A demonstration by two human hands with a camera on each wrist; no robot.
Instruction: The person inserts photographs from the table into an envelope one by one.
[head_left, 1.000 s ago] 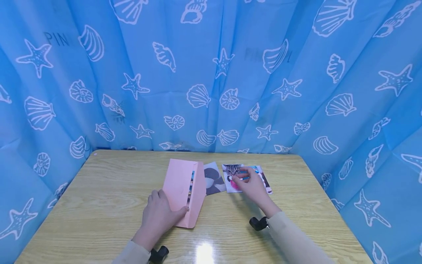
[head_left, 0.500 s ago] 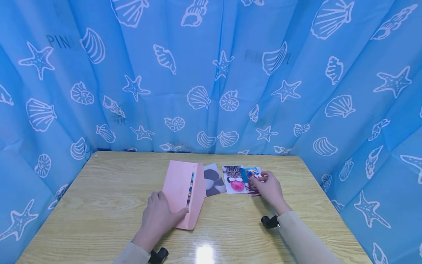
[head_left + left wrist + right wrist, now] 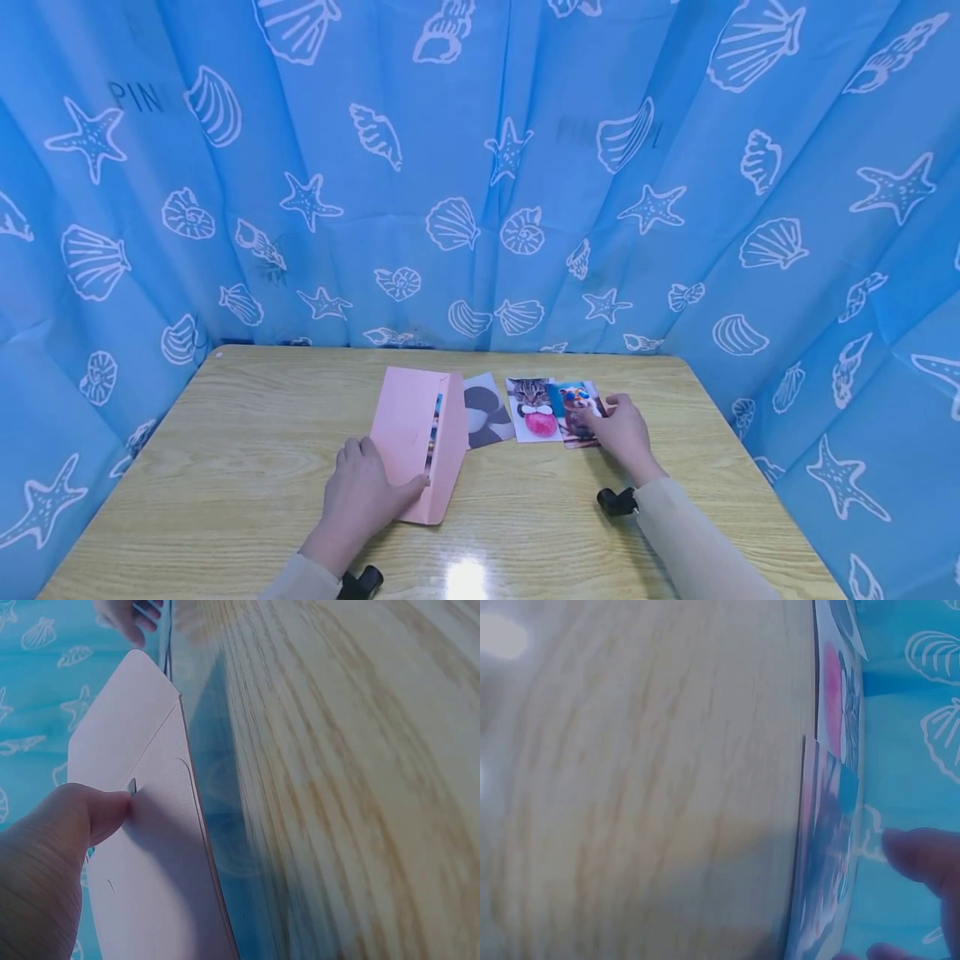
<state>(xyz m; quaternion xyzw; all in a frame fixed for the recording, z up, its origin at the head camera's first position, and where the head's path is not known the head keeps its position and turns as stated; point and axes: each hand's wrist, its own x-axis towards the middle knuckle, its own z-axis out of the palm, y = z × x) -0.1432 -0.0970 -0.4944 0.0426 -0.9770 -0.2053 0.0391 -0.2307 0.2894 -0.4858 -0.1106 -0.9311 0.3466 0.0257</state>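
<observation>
In the head view my left hand [image 3: 366, 483] grips a pink envelope [image 3: 405, 408] at its left side. Its thumb [image 3: 105, 810] lies across the envelope's front at the flap edge, as the left wrist view shows. Colourful contents show through the long slit beside the flap. My right hand [image 3: 622, 433] hovers at the right edge of a photo card of a furry animal in sunglasses [image 3: 573, 417]. In the right wrist view the right thumb [image 3: 915, 851] stands apart from this card [image 3: 829, 832]; the other fingers are mostly cut off.
Left of the sunglasses card and partly under it lies a cat card with a pink ball [image 3: 534, 410]. A grey-and-white card [image 3: 486, 408] sits beside the envelope. All rest on a wooden table [image 3: 247, 450], with a blue shell-print curtain [image 3: 480, 167] behind.
My right hand has moved right, from over the cat card to the sunglasses card's right edge, uncovering both cards. The sunglasses card shows more of its picture. My left hand stays on the envelope.
</observation>
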